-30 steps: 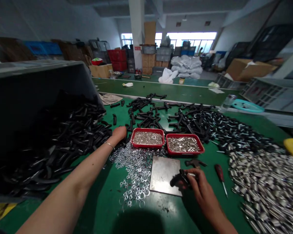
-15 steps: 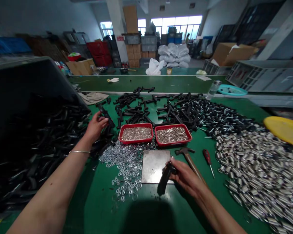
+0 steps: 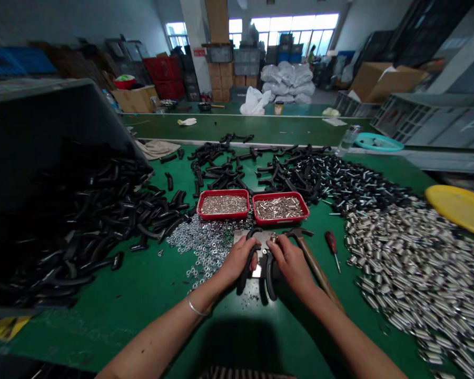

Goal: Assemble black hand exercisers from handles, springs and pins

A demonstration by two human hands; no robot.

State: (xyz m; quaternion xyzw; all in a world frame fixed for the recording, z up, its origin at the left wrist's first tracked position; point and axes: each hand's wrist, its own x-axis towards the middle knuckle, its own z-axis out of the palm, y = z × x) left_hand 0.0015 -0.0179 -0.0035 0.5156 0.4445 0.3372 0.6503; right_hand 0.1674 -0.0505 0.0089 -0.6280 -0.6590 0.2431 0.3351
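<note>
My left hand (image 3: 239,259) is closed around a curved black plastic handle (image 3: 243,279), held upright over the left part of a small steel plate (image 3: 256,272). Close beside it, my right hand (image 3: 293,262) grips a second black handle (image 3: 270,281). A small shiny spring-like metal piece (image 3: 274,238) shows at my right fingertips, by that handle's upper end. The two handles are apart at their lower ends; whether their tops touch is hard to make out. A claw hammer (image 3: 314,266) lies just right of my right hand.
Behind the plate stand two red trays, one of small rings (image 3: 224,204), one of small pins (image 3: 279,208). Loose nuts (image 3: 205,247) spread at left, near black handles (image 3: 142,216) spilling from a bin. Right lie a screwdriver (image 3: 332,245), metal springs (image 3: 411,268), black-headed bolts (image 3: 359,181).
My left hand has come from the handle pile at the left to the plate, bringing a black handle. My right hand has turned its handle and moved slightly right. The view has shifted a little.
</note>
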